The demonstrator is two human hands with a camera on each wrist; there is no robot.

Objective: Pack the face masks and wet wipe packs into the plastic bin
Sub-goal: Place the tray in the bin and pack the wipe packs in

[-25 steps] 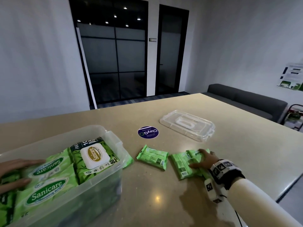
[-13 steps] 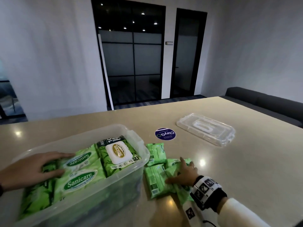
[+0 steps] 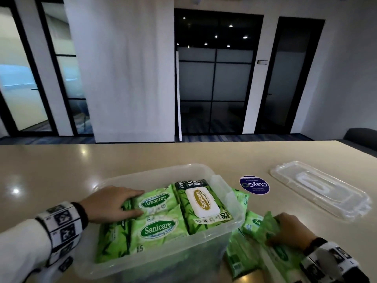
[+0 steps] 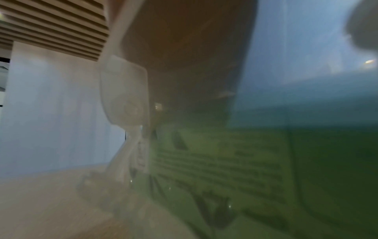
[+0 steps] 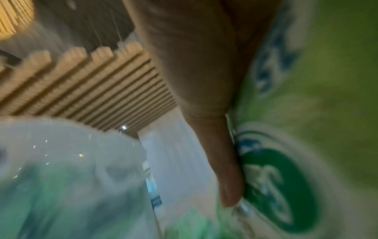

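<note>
A clear plastic bin [image 3: 155, 268] stands in front of me on the table, holding several green Sanicare wet wipe packs [image 3: 157, 231] and a larger pack with a white flip lid [image 3: 202, 203]. My left hand [image 3: 134, 203] lies on the packs at the bin's left side, fingers stretched out and pressing. To the right of the bin, my right hand [image 3: 283, 227] grips a small green pack [image 3: 269, 225] and tilts its edge up. The right wrist view, blurred, shows my thumb [image 5: 204, 113] against that pack [image 5: 286, 186]. More small packs [image 3: 240, 256] lie beside the bin. No face masks show.
The bin's clear lid [image 3: 320, 188] lies flat at the right on the beige table [image 3: 61, 170]. A round dark ClayGo sticker [image 3: 254, 185] sits between lid and bin. The left wrist view is blurred, showing the bin's clear wall [image 4: 124, 97] and a green pack [image 4: 225, 161].
My right hand has slid the small packs left toward the bin and now grips one. My left hand stays on the packs in the bin. My head has turned left.
</note>
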